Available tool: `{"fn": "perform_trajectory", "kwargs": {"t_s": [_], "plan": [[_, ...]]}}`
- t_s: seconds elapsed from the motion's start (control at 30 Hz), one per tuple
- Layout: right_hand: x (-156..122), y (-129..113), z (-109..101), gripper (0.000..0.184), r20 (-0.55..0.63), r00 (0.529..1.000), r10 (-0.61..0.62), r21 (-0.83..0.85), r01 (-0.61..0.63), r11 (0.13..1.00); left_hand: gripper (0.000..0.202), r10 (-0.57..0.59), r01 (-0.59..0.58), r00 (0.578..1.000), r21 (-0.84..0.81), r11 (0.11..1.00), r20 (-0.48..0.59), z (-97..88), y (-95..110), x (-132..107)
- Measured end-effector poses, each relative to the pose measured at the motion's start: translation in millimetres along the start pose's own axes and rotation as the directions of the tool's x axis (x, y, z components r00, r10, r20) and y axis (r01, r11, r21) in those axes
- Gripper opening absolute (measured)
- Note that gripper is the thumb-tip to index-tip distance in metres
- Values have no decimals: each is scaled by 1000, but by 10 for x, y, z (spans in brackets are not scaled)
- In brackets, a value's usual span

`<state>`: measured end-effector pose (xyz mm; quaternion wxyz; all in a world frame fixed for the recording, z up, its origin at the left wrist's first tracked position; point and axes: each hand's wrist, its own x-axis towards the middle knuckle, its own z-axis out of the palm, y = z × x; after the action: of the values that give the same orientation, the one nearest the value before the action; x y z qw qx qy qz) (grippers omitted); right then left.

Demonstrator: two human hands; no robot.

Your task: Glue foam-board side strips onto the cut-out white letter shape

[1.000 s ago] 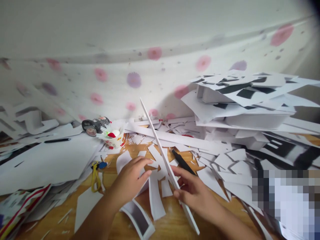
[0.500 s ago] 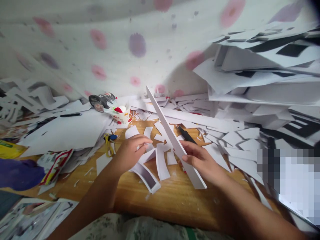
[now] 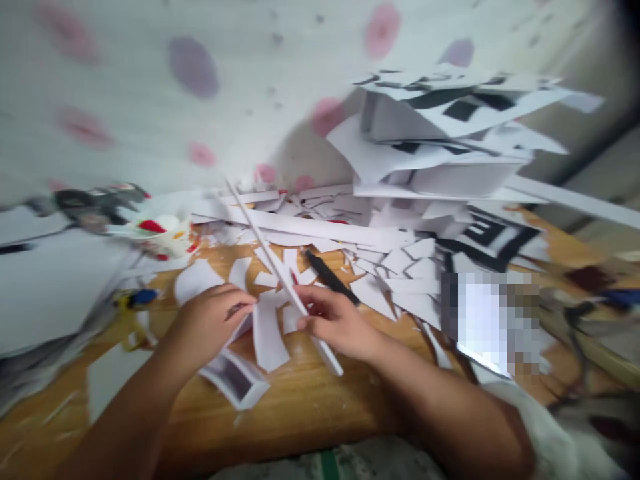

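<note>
A long, thin white strip [image 3: 267,250], perhaps foam board or card, stands slanted and nearly edge-on, gripped near its lower end by my right hand [image 3: 340,320]. My left hand [image 3: 210,320] is over the small white pieces, its thumb and fingertips drawn together; what they hold, if anything, cannot be made out. Just beneath them lies a hollow white box-like piece [image 3: 237,383] with curved sides. A curved white piece [image 3: 270,333] rests between my hands. Behind my right hand is a black-handled tool [image 3: 333,277], its kind unclear.
Scraps and a long white strip [image 3: 330,230] cover the back of the wooden table [image 3: 320,413]. A paper cup [image 3: 163,237] stands back left, yellow-handled scissors [image 3: 131,320] nearer. Stacked white and black sheets [image 3: 440,153] rise at right, above a bright, pixelated screen [image 3: 483,327].
The view has swung to the right, so everything sits further left. The strip, still in my right hand, has turned more edge-on. My left fingertips have come together.
</note>
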<state>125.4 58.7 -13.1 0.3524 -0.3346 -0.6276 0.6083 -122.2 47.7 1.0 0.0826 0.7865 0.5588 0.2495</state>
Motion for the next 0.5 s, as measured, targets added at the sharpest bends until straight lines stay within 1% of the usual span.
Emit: {"fn": "perform_trajectory", "kwargs": {"t_s": [0.03, 0.1, 0.2, 0.27, 0.33, 0.43, 0.47, 0.5], "plan": [[10, 6, 1, 49, -16, 1000, 10, -22, -11, 1000, 22, 13, -12, 1000, 40, 999, -24, -3, -12, 9], [33, 28, -3, 52, -37, 999, 40, -47, -41, 998, 23, 51, -48, 998, 114, 992, -23, -11, -18, 29], [50, 70, -8, 56, -45, 997, 63, -37, -65, 997, 24, 198, -184, 979, 192, 964, -55, -22, 9, 37], [52, 94, -11, 58, -42, 997, 61, -37, -63, 997, 26, 264, -239, 961, 233, 942, -81, -16, 12, 18], [54, 114, -18, 57, -34, 998, 54, -52, -56, 997, 28, 254, -220, 963, 277, 935, -93, 4, -23, -20], [66, 133, -33, 58, -38, 998, 48, -71, -50, 996, 27, 213, -195, 977, 325, 925, -22, 35, -101, -98], [70, 135, -38, 58, -37, 998, 48, -75, -51, 996, 25, 195, -187, 981, 321, 928, 8, 40, -112, -122], [74, 133, -42, 58, -38, 998, 51, -78, -54, 996, 22, 159, -156, 987, 290, 944, 11, 42, -108, -140]]}}
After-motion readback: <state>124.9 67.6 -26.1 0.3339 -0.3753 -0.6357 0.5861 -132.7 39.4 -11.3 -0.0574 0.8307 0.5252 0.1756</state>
